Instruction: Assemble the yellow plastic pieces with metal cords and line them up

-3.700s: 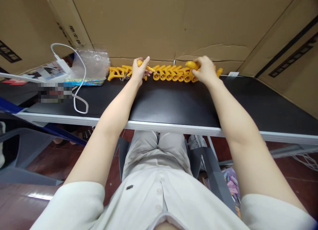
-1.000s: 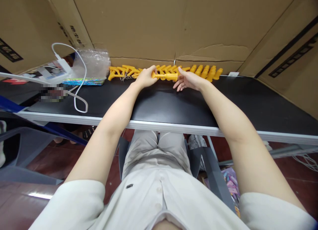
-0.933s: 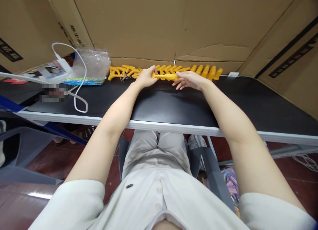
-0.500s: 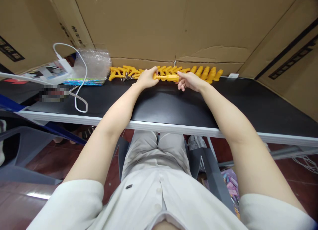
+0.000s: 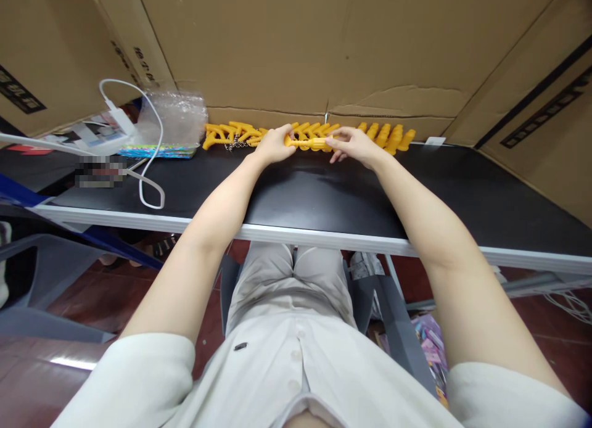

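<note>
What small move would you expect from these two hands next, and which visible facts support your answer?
Probably a short push inward. The left hand grips one end of a yellow piece lying crosswise, and the right hand has its fingers on the other end. It sits in front of the row of yellow parts along the cardboard wall.

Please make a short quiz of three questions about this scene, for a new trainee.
1. True or false: the left hand and the right hand both touch the same yellow plastic piece.
2. Where does the row of yellow pieces lie? A) at the table's near edge B) along the cardboard wall at the back of the black table C) on the floor
3. Fill in: the white cable lies to the person's ____.

Key: 1 true; 2 B; 3 left.
</note>
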The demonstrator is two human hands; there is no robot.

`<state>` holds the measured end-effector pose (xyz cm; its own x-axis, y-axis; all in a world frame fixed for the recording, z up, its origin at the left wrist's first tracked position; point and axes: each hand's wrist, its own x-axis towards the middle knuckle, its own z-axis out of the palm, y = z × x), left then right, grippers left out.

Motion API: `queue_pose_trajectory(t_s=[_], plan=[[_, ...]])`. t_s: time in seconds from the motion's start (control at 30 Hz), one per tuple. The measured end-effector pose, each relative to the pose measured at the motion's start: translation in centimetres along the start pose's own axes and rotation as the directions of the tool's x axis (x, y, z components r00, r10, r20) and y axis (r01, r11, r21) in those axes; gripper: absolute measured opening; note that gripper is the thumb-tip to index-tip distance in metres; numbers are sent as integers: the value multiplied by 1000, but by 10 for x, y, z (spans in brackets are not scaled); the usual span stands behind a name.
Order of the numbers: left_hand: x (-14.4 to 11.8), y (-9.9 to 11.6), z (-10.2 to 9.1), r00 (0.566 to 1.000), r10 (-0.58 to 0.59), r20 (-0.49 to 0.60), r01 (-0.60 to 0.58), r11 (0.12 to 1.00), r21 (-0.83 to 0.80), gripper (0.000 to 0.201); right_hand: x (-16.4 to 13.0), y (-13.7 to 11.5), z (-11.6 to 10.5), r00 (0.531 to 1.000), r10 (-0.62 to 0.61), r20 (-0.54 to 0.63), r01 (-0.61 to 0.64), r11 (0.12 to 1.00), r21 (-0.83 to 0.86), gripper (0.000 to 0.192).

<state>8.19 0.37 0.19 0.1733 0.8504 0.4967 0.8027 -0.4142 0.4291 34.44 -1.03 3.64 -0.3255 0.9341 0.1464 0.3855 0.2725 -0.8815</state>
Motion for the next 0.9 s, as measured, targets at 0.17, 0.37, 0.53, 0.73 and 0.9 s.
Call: queue_pose_trajectory(t_s=[0.17,0.37,0.53,0.73,0.9], plan=[[-3,7,-5,999,-41,18,40,999,27,22,3,-3,0,989,-139,-41,132,982,-136,41],[-5,15,-8,997,-77,25,76,996,35,23,4,-14,-6,997,-66,28,69,993,-97,32],[-8,17,-9,999,-36,4,36,999,29,24,-1,-10,-3,999,8,37,-11,997,73,37],[-7,17,-4,1000,4,-15,-4,1000,29,24,-6,-4,-1,989,122,88,-139,965,220,40],[-4,17,-1,1000,-8,-5,8,1000,-5,21,-1,9,-1,1000,-21,-23,21,1000,4,47]])
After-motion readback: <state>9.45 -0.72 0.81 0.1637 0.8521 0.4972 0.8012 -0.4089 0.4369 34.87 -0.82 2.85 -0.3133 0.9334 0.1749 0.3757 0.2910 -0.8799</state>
